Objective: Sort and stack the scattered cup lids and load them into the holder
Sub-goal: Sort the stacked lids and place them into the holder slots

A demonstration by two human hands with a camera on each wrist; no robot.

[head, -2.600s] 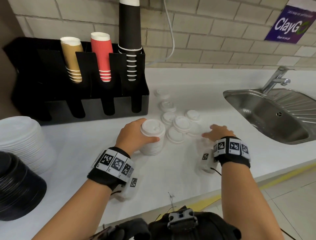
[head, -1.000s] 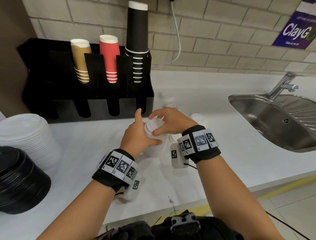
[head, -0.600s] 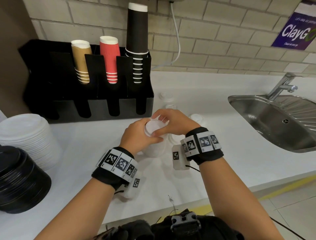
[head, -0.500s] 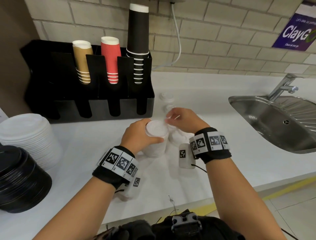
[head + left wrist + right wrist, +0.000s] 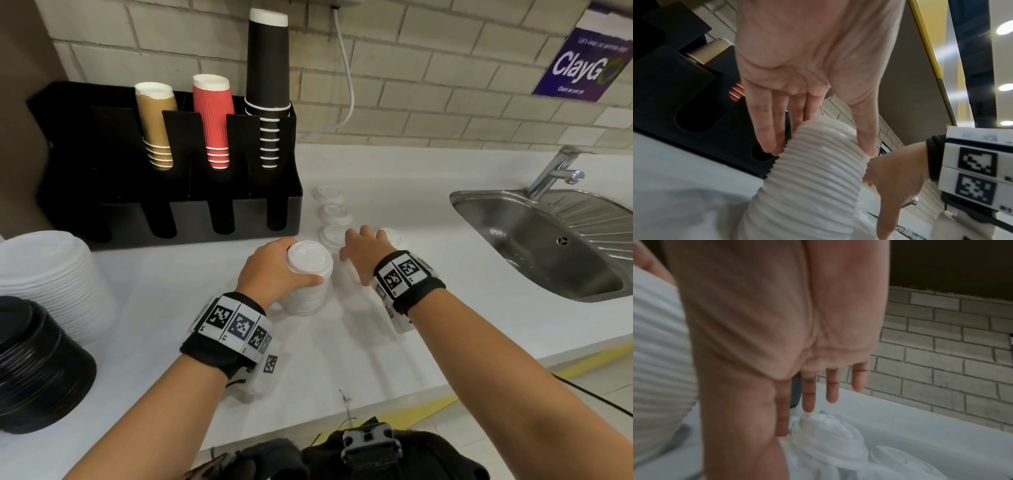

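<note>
My left hand (image 5: 274,270) wraps the lid stack (image 5: 306,287) near the counter's (image 5: 376,359) middle, just before the holder's (image 5: 171,205) front right corner, steadying it so it stands straight for the next lid. My right hand (image 5: 363,253), fingers straight and holding nothing, reaches over the loose lids (image 5: 334,212) toward the back edge. I count four loose ones showing; more may hide under my hand. The holder carries three cup stacks.

Head looks down; wrists close, perhaps sharing lid stack (image 5: 306,284).
</note>
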